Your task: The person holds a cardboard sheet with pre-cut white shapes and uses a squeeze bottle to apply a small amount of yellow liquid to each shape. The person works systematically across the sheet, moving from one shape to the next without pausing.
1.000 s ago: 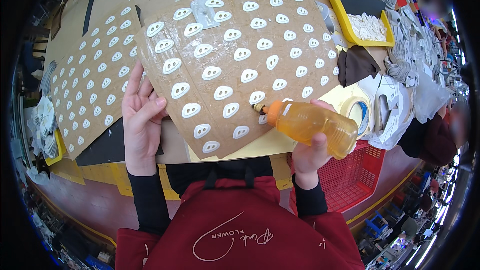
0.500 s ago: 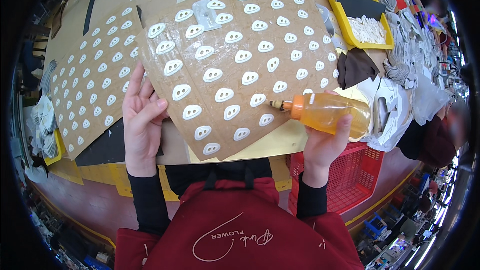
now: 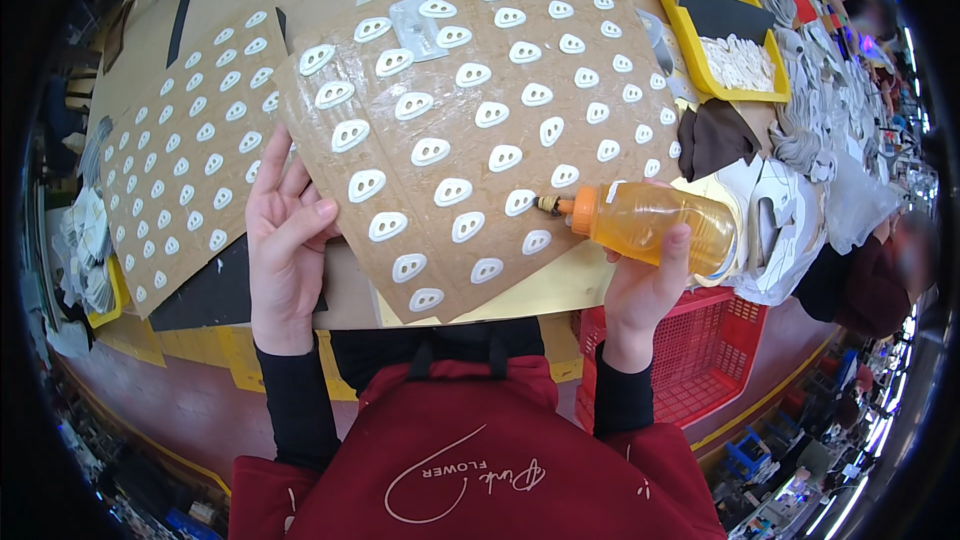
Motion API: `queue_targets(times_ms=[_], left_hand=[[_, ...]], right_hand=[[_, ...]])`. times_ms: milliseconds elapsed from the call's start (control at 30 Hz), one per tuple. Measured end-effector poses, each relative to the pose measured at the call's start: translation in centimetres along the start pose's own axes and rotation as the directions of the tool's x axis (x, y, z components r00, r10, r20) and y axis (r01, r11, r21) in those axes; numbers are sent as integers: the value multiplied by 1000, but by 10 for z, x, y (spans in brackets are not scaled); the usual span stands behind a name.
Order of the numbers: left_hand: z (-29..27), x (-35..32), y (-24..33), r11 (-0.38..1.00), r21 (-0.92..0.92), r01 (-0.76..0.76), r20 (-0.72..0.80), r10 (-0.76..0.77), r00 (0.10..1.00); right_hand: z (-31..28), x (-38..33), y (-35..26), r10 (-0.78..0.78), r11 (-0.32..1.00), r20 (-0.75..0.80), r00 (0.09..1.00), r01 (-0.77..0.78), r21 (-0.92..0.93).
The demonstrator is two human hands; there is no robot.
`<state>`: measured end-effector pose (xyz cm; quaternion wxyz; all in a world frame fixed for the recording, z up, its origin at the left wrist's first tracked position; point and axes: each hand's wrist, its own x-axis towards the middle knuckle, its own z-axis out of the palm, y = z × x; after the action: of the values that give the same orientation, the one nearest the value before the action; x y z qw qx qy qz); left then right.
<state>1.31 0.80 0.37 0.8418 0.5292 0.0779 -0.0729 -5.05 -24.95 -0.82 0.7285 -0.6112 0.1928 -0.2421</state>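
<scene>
A brown board lies before me, carrying rows of small white rounded-triangle pieces, each with two holes. My left hand grips its left edge, thumb at the front and fingers partly behind it. Wrapped round a clear squeeze bottle of amber liquid is my right hand. The bottle lies nearly level, its orange cap and narrow dark tip pointing left. That tip meets the right side of one white piece in the lower middle of the board; whether liquid is coming out cannot be made out.
To the left is a second brown board with similar white pieces. A yellow tray of white bits stands at the back right, near dark brown fabric and piled grey-white material. Below the table's right side sits a red crate.
The bottle has shifted slightly left, bringing its tip from beside the white piece onto that piece's edge. The board has shifted slightly right. My left hand keeps its place.
</scene>
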Motion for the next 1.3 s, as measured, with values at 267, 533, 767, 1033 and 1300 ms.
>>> queue_targets(times_ms=[267,533,767,1033,1300], left_hand=[[0,-1,1,1000,-14,5,-2,-5,1000],[-1,-2,3,999,-48,17,13,-16,1000],[-2,-1,3,997,-73,32,9,-32,999],[-2,-1,3,995,-92,34,15,-33,999],[-4,0,2,993,-112,32,24,-29,999]], right_hand=[[0,8,-3,39,995,43,998,-43,93],[6,17,-8,87,995,129,988,-80,-62],[10,32,-15,71,996,227,971,-82,40],[23,47,-31,3,981,438,899,82,-176],[37,49,-52,36,977,579,815,92,-191]])
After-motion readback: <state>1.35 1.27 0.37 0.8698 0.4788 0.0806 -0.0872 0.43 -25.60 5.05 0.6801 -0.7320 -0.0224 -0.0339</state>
